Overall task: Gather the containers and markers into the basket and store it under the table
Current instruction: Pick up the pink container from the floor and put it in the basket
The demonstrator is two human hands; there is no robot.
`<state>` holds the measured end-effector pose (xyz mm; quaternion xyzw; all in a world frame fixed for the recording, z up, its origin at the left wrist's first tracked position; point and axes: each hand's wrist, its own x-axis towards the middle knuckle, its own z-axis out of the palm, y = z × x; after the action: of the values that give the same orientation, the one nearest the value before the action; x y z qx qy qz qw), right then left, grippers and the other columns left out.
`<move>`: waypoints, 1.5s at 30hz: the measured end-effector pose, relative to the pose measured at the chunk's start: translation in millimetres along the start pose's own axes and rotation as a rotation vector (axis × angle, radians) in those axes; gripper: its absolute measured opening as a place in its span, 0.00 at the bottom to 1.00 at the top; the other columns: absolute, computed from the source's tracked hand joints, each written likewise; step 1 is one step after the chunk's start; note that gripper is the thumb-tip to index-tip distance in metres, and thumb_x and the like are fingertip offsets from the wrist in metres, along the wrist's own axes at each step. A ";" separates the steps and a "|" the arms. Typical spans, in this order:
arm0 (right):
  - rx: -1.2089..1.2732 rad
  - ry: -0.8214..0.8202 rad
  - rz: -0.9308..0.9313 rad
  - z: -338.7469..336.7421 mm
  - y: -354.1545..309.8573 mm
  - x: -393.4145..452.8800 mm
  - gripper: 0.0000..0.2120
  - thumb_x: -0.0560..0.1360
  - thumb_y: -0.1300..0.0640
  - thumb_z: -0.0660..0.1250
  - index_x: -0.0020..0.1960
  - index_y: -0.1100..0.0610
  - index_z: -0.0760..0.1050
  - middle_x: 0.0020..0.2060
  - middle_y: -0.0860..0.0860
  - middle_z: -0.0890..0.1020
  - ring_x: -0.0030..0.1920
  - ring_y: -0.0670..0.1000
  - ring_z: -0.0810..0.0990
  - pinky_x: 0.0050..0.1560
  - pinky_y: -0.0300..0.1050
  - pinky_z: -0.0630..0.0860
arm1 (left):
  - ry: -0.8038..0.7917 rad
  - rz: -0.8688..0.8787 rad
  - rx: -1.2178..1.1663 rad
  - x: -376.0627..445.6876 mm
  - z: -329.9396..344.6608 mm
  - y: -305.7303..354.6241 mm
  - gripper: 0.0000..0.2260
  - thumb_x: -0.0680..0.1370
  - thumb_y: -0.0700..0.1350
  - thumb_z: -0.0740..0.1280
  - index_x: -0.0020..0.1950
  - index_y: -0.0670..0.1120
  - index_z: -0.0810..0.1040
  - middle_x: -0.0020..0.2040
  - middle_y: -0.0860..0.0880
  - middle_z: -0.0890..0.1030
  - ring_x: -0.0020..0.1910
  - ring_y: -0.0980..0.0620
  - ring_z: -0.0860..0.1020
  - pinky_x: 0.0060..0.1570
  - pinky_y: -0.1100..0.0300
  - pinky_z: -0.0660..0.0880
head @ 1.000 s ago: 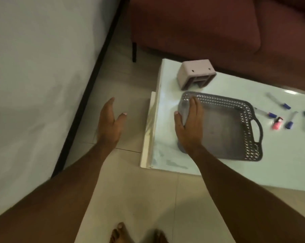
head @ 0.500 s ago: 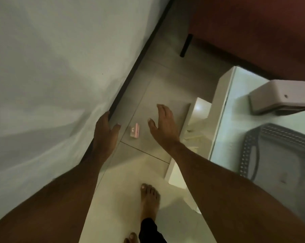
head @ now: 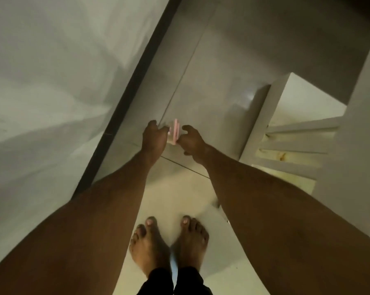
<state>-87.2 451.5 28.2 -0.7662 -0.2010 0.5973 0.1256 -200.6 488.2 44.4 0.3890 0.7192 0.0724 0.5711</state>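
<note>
A small pink container (head: 175, 131) sits low over the tiled floor (head: 218, 86), right between my two hands. It is blurred, so I can make out only a flat pink piece with a paler part beside it. The floor is pale glossy tile with thin grout lines crossing under my wrists. To my left a dark strip runs along the foot of a white draped sheet (head: 48, 86); to my right stands the white table's (head: 354, 133) end, with its lower shelves (head: 297, 145) showing bare yellowish edges. My bare feet (head: 169, 245) stand together on the tile below, dark trouser cuffs at the ankles.

My left hand (head: 154, 139) has its fingers curled in against the container's left side — touching it, as far as the blur lets me judge. My right hand (head: 192, 139) is curled too, its fingertips at the container's right edge. Whether either hand really grips the container, I cannot tell.
</note>
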 end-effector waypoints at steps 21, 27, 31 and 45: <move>0.435 0.181 -0.312 -54.9 -89.6 -158.0 0.41 0.64 0.61 0.82 0.74 0.53 0.69 0.64 0.61 0.75 0.61 0.60 0.80 0.50 0.55 0.87 | -0.034 0.073 -0.326 -119.4 -28.8 128.8 0.16 0.80 0.39 0.60 0.66 0.46 0.76 0.60 0.44 0.81 0.57 0.45 0.81 0.57 0.47 0.82; 0.386 0.257 -0.502 -108.9 -129.6 -234.3 0.38 0.69 0.62 0.81 0.75 0.55 0.70 0.69 0.56 0.75 0.67 0.56 0.75 0.60 0.52 0.84 | -0.011 0.269 -0.323 -203.7 -40.5 204.5 0.10 0.82 0.41 0.61 0.61 0.52 0.74 0.58 0.48 0.80 0.56 0.49 0.80 0.52 0.57 0.81; 0.397 0.293 -0.600 -145.5 -135.8 -285.6 0.36 0.71 0.63 0.79 0.76 0.57 0.69 0.69 0.54 0.76 0.65 0.49 0.75 0.59 0.44 0.82 | 0.017 0.356 -0.303 -255.6 -31.1 235.5 0.08 0.84 0.42 0.61 0.60 0.52 0.73 0.52 0.53 0.78 0.48 0.56 0.79 0.39 0.70 0.76; 0.217 0.568 -0.825 -291.5 13.0 -422.4 0.47 0.66 0.53 0.82 0.79 0.58 0.64 0.70 0.54 0.76 0.61 0.51 0.80 0.54 0.40 0.81 | -0.072 0.635 -0.227 -437.6 96.6 222.8 0.14 0.81 0.47 0.69 0.67 0.50 0.79 0.57 0.56 0.84 0.52 0.64 0.82 0.48 0.67 0.81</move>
<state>109.4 260.3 462.2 -0.7375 -0.3816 0.2838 0.4795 10.1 327.3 468.8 0.5300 0.5287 0.3125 0.5848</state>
